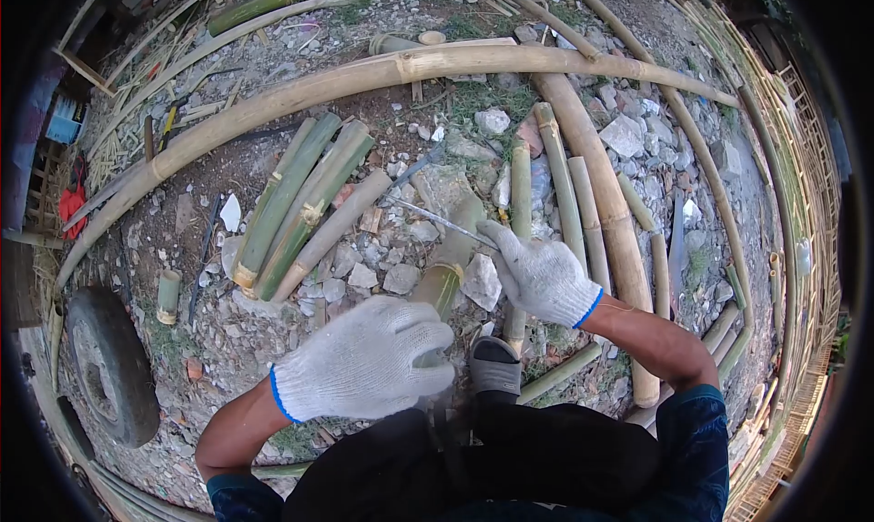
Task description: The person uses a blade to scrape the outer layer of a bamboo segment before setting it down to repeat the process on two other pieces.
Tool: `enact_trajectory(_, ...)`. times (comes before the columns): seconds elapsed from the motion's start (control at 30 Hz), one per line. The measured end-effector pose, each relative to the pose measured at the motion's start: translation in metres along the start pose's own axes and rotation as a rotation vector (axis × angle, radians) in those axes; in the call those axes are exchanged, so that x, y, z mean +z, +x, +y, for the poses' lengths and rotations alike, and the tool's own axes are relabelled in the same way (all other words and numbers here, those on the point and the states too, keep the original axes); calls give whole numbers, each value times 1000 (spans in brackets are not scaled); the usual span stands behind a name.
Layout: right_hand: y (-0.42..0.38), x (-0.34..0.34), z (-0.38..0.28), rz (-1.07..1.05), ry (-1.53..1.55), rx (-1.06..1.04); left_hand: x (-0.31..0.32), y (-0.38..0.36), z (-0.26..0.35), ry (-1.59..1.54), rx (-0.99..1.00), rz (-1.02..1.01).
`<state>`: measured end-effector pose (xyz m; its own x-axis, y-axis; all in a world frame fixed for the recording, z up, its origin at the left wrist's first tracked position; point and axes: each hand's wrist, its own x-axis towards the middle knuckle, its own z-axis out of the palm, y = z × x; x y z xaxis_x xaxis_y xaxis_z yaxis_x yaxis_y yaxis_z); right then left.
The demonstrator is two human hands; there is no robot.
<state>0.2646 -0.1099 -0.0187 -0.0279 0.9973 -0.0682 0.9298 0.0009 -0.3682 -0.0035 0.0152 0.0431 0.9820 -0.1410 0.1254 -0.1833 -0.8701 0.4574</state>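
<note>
My left hand (pixel 364 358), in a white knitted glove with a blue cuff, is over the near end of a green bamboo piece (pixel 442 285); its fingers are curled, and what they hold, if anything, is hidden. My right hand (pixel 544 274), gloved alike, is closed on a thin rod-like tool (pixel 442 220) that points up and left across the bamboo piece. Left of it, cut green bamboo pieces (pixel 296 203) lie side by side on the rubble. To the right stretch more cut lengths, among them a narrow bamboo piece (pixel 521 194).
A long bamboo pole (pixel 346 81) arches across the ground ahead. A thick brown pole (pixel 605 203) lies at right, beside a dark blade (pixel 676 240). An old tyre (pixel 111 367) is at left. A sandal (pixel 495 367) shows below; stones surround everything.
</note>
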Motion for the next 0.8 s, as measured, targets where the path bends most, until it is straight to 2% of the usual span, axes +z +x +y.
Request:
enact_trajectory(0.03, -4, -3, -9, 148, 34, -105, -1, 0, 1, 0, 2, -38)
enact_trajectory(0.13, -7, 15, -12, 128, 154, -174, -7, 4, -1, 11, 22, -68)
enact_trajectory(0.17, -6, 28, -5, -5, 92, -80, -9, 5, -2, 15, 35, -78)
enact_trajectory(0.27, -5, 41, 16, 48, 49, 63, -12, 10, -4, 32, 69, -72)
enact_trajectory(0.4, -18, 27, -15, 128, 121, -134, -10, 11, -5, -1, 40, -56)
enact_trajectory(0.43, -13, 33, -12, 26, 46, -52, -12, 14, -4, -18, 26, -54)
enact_trajectory(0.53, 0, 31, 2, 30, 65, 83, -13, 15, 0, 8, 30, -90)
enact_trajectory(0.57, -8, 26, 1, 23, 178, 84, -13, 14, -1, 13, 30, -79)
enact_trajectory(0.7, -13, 34, -9, 129, 247, -165, -10, 14, -3, 14, 33, -65)
enact_trajectory(0.8, 1, 35, 9, 58, 81, -4, -11, 15, -1, 13, 35, -62)
